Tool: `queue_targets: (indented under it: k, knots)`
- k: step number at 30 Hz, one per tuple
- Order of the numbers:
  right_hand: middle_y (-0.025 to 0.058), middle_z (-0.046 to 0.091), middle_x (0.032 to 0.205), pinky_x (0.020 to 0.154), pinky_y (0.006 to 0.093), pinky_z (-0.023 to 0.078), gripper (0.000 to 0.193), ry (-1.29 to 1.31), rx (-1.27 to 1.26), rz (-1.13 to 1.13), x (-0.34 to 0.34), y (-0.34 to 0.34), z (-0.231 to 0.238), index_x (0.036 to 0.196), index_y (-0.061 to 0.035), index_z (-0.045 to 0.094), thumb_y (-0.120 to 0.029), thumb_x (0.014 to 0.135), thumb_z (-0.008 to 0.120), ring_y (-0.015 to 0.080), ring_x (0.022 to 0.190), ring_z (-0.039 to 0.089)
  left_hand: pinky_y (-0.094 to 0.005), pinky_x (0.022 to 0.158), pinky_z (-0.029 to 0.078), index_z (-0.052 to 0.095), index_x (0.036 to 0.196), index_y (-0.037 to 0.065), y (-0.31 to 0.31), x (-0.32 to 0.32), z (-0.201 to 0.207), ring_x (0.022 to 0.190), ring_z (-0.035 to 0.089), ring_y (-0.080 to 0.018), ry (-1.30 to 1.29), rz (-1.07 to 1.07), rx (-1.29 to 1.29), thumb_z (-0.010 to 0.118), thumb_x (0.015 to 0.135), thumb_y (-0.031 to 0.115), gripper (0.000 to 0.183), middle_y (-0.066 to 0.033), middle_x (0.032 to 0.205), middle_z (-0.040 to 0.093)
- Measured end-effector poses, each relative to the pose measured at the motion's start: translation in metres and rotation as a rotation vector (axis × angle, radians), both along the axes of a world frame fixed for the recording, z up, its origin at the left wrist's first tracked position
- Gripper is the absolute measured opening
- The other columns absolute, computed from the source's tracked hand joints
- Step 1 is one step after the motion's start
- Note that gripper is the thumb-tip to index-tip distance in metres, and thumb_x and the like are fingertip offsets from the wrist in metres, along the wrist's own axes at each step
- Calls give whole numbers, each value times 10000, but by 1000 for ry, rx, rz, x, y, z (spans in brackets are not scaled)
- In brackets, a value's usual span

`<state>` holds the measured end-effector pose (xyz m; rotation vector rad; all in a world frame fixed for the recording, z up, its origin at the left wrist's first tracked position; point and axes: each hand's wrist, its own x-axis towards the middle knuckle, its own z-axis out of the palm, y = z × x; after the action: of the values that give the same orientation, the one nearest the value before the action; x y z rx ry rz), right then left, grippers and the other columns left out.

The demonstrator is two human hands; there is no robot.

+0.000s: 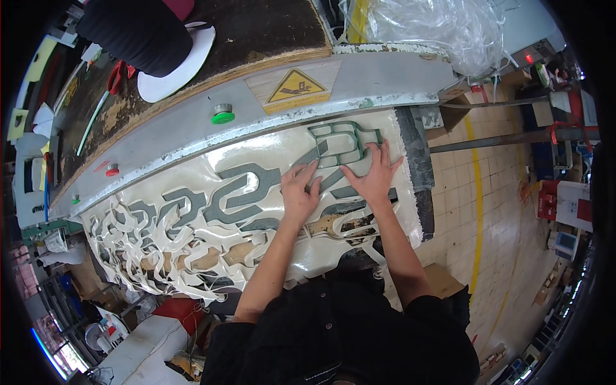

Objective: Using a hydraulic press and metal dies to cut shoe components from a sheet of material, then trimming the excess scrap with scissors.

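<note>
A green metal cutting die (357, 142) with thin walls lies on the glossy cream sheet (256, 151) near its far right end. My left hand (300, 194) has its fingertips at the die's lower left corner, thumb a little apart. At the right, my right hand (374, 176) holds the die between the thumb at its lower edge and fingers by its right tab. Left of my hands, curved openings in the sheet show a dark grey layer (247, 186) beneath. Toward the left end, the sheet is reduced to tangled cream strips (186, 256).
A grey machine beam (366, 80) runs along the far side, with a green button (222, 117), a red button (112, 170) and a yellow warning sign (295, 86). On top rest a white-brimmed dark item (183, 70) and red-handled scissors (116, 77). Clear plastic (430, 29) is heaped far right.
</note>
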<state>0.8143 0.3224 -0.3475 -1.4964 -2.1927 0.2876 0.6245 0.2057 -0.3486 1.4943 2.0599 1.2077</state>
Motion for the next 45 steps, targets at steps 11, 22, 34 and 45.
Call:
queue_targets:
  k: [11,22,34,45]
  knots:
    - [281,521,1514,1211,789,61,874,3,11,-1,-1,0,-1,1409,-135,516,-564,746,891,433,1547,371,-429,1058,467,759,1327,117,0,-1,1,1182,645,-336,-5,12,11,810,886,135,444,-152,1193,748]
    - [229,572,1476,1157,564,422,742,357,-105,248,23,-62,42,1353,-66,605,-412,780,924,414,1399,527,-314,814,559,701,1322,27,19,-73,53,867,707,-148,-297,227,221,760,993,152,357,-73,966,771]
    - [115,630,991,954,450,507,467,148,-425,627,18,-108,46,1082,-84,774,-401,766,909,343,1029,611,-221,548,371,593,833,55,64,-148,119,575,453,-43,-328,526,398,910,904,230,368,48,634,555]
    - [116,648,1074,1006,474,502,473,93,-434,588,25,-103,80,1116,-85,753,-358,767,918,351,1119,615,-359,690,534,749,984,40,-115,-33,77,746,653,-221,-136,-66,-229,884,864,257,283,-94,857,706]
